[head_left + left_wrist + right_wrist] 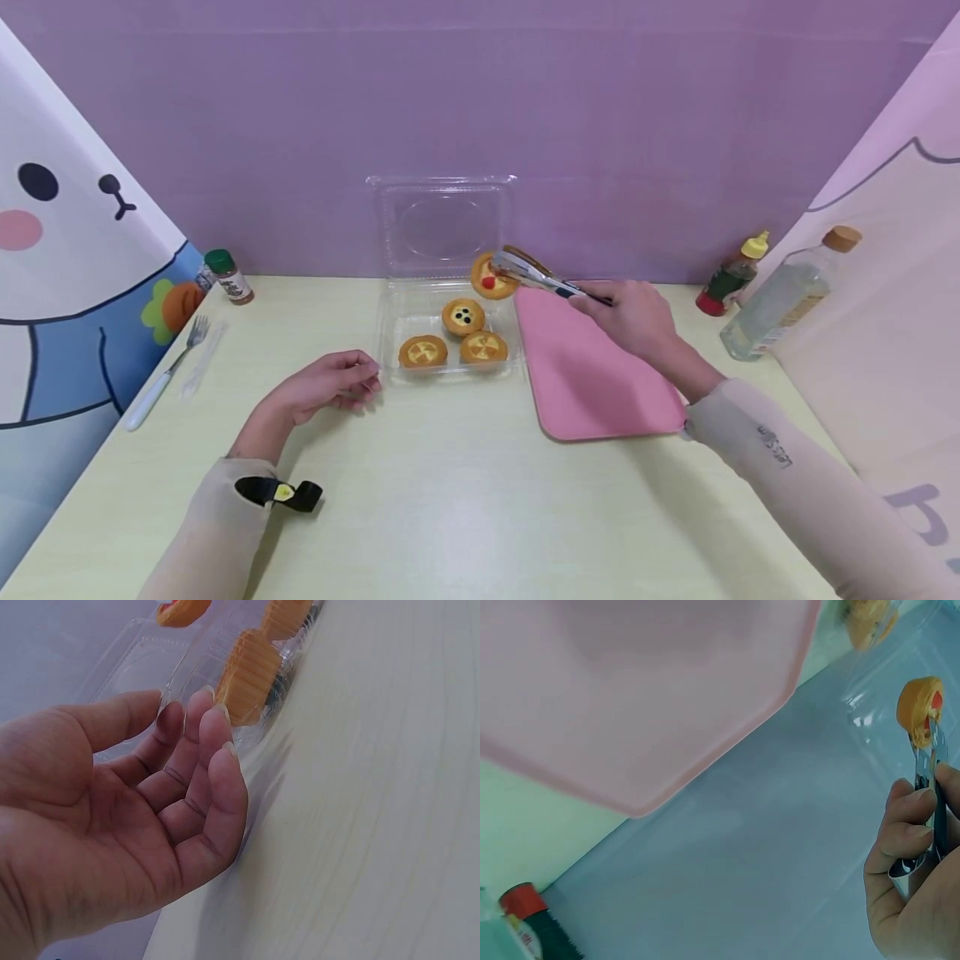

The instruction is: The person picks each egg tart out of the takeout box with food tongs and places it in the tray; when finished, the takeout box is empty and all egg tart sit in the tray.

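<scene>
My right hand (633, 317) grips metal tongs (532, 271) with dark handles. The tongs' tips hold a round tart (491, 279) with a red topping, raised above the back right of a clear plastic container (517, 354). Inside the container sit a tart with dark dots (462, 317) and two tarts with pale crossed tops, one at left (423, 353) and one at right (483, 348). At the container's front left corner, my left hand (330, 386) pinches the rim between thumb and index finger, its other fingers loosely bent. The right wrist view shows the tongs (922, 769) around the tart's edge.
A pink tray (592, 367) lies right of the container, whose clear lid (446, 225) stands raised behind. At the far right are a yellow-capped sauce bottle (731, 279) and a cork-topped bottle (787, 296). A green-capped jar (229, 277) and a fork (168, 372) are at left.
</scene>
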### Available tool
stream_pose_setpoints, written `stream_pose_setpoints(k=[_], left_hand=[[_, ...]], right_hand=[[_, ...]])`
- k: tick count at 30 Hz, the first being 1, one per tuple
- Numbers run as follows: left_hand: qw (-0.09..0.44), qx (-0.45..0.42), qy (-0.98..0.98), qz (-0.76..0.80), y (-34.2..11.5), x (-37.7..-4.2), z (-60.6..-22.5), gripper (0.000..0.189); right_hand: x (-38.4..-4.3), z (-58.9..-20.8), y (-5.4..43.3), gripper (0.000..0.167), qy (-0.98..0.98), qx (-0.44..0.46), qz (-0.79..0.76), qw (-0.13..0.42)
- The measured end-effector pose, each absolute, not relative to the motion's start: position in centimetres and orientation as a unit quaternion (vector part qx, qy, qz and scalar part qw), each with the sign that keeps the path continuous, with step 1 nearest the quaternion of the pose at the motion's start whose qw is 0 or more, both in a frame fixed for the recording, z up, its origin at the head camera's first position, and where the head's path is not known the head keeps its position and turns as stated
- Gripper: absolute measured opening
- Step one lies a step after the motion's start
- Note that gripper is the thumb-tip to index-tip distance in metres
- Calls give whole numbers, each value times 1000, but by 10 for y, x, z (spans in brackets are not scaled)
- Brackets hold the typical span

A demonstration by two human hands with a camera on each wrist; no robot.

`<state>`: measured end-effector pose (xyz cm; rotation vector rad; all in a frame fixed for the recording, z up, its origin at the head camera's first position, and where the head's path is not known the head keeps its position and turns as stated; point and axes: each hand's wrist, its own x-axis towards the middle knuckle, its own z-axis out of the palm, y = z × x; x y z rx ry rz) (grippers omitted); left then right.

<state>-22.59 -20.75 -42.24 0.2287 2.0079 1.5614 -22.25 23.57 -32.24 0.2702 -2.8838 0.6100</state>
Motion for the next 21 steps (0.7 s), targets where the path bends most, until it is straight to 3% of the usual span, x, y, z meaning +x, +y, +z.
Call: stream_pose_setpoints(k=[10,21], left_hand=[[290,85,752,585,-208,-227,-424,26],[290,90,754,582,-210,-228,-426,27]], right_hand=[[-213,-326,271,42,-974,54,198,92],[-211,-345,294,48,-978,14,204,51]])
